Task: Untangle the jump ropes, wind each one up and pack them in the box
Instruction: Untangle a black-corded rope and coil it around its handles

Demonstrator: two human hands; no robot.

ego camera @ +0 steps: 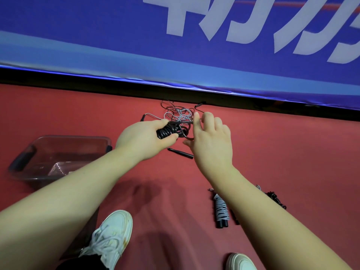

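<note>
Under blue banner (116, 36), red floor (292, 152) bears tangled ropes (179, 114).

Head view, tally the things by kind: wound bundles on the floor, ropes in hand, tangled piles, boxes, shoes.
Wound bundles on floor: 2
Black rope in left hand: 1
Tangled pile: 1
Box: 1
Shoes: 2
Total: 7

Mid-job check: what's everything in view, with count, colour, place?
floor: one, red, throughout
banner: one, blue, white lettering, top
rope tangle: one, black and grey, floor by banner
black coil: one, black, in left hand
loose handle: one, black, floor below coil
wound rope: one, grey, black handles, floor right
dark bundle: one, black, floor far right, partly hidden
box: one, clear, floor left
shoes: two, white, bottom
left hand: grips black coil
right hand: beside coil, grip unclear
</note>
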